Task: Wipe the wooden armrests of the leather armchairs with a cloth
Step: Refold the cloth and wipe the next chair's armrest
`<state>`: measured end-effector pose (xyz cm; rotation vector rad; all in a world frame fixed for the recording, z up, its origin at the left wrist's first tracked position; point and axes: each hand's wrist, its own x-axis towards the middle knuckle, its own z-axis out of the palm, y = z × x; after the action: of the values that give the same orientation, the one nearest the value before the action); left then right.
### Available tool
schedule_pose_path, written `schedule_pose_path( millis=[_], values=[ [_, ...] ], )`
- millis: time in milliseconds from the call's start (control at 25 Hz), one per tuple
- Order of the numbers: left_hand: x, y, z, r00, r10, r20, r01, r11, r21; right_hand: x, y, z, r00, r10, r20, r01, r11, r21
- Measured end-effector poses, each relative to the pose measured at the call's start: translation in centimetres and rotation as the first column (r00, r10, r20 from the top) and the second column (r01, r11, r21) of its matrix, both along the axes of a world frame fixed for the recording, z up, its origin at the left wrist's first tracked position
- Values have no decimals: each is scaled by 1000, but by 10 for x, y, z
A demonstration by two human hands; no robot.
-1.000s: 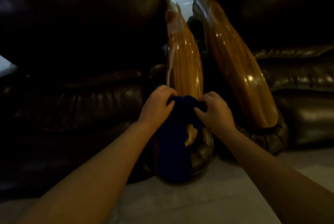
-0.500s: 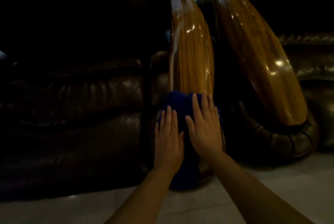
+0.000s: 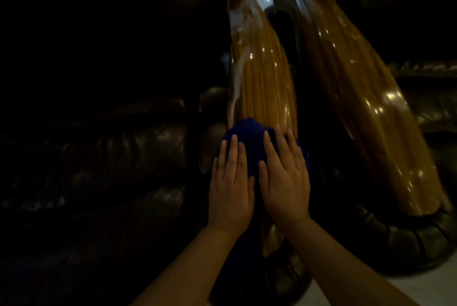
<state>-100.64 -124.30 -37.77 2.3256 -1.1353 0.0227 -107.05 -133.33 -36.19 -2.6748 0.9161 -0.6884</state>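
Observation:
A dark blue cloth [image 3: 249, 135] lies over the near end of the left chair's glossy wooden armrest [image 3: 264, 78]. My left hand [image 3: 231, 187] and my right hand [image 3: 284, 182] rest flat on the cloth side by side, fingers straight and pointing up the armrest. A pale wet streak runs down the armrest's left edge. A second wooden armrest [image 3: 358, 98], on the right chair, stands beside it, untouched.
Dark leather armchair [image 3: 123, 152] fills the left; another dark leather chair [image 3: 432, 108] is at the right. Only a narrow dark gap separates the two armrests. Pale floor [image 3: 395, 288] shows at the bottom right.
One second ago both hands pinched the bunched cloth at the armrest's front. They have since flattened onto it, palms down, and the cloth has slid a little up the armrest. The view moved closer.

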Motion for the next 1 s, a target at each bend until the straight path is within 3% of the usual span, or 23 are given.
schedule_pose_path(
  millis=[560, 1000],
  values=[
    [103, -100, 54, 990, 21, -136, -23, 1000, -12, 110, -95, 60, 986, -32, -161, 29, 999, -22],
    [206, -202, 88, 960, 44, -277, -47, 999, -4, 220, -193, 86, 981, 27, -194, 2, 989, 147]
  ],
)
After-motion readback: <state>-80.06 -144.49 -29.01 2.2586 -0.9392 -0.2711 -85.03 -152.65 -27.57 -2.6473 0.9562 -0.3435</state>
